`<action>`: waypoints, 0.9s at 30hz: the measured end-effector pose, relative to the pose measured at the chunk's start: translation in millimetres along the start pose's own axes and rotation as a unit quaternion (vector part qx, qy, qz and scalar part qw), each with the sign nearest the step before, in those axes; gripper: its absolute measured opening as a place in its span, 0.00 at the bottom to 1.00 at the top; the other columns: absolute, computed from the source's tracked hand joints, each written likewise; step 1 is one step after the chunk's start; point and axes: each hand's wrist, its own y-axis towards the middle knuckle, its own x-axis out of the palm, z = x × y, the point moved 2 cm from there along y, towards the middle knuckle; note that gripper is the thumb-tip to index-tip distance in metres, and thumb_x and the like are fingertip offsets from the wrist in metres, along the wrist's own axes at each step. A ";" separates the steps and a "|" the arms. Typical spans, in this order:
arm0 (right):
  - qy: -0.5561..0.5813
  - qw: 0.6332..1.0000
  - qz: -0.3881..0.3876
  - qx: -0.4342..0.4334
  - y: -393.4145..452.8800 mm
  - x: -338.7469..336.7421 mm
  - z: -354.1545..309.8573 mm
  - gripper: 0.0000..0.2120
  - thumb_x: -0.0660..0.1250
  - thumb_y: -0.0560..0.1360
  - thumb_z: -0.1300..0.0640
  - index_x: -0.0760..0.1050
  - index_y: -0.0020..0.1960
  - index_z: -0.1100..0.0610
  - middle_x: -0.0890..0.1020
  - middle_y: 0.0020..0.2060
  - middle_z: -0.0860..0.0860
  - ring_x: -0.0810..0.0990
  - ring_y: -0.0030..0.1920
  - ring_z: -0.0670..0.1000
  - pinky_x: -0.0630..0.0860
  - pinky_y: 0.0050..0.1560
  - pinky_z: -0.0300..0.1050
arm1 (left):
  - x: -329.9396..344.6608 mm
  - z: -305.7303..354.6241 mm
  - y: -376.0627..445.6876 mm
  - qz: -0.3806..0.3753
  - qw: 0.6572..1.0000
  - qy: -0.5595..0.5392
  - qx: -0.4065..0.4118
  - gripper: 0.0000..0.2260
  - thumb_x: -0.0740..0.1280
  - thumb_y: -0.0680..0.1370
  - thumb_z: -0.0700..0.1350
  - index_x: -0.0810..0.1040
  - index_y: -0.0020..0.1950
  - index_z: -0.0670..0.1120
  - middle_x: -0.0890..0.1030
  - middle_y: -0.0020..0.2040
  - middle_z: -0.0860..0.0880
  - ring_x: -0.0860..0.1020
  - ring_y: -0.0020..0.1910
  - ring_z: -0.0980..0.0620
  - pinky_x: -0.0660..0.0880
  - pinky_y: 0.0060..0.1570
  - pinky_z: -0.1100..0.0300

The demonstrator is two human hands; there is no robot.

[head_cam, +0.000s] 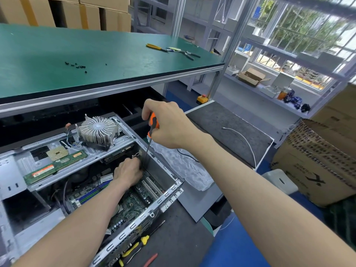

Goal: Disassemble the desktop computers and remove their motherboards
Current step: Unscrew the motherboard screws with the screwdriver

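Note:
An open desktop case lies on its side in front of me, its green motherboard exposed inside. My right hand grips the orange and black handle of a screwdriver, whose shaft points down into the case near the far wall. Deep inside the case my left hand has its fingers curled at the screwdriver's tip, touching the shaft just above the board; what they pinch is hidden. A finned heatsink with fan, a loose CPU and a RAM stick rest on the case's drive bracket.
A green bench top above holds several black screws and pliers. Yellow-handled tools and a red-handled tool lie by the case's near corner. Bubble wrap, a grey padded stand and cardboard boxes are at right.

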 end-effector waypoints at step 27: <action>-0.048 0.992 0.117 0.008 -28.5 -4.5 -3.6 0.12 0.65 0.69 0.65 0.68 0.50 0.59 0.76 0.35 0.53 0.75 0.37 0.59 0.75 0.40 0.55 | -2.1 5.2 -3.4 0.011 0.998 0.055 0.025 0.05 0.63 0.77 0.41 0.70 0.43 0.46 0.80 0.48 0.42 0.79 0.47 0.38 0.70 0.39 0.51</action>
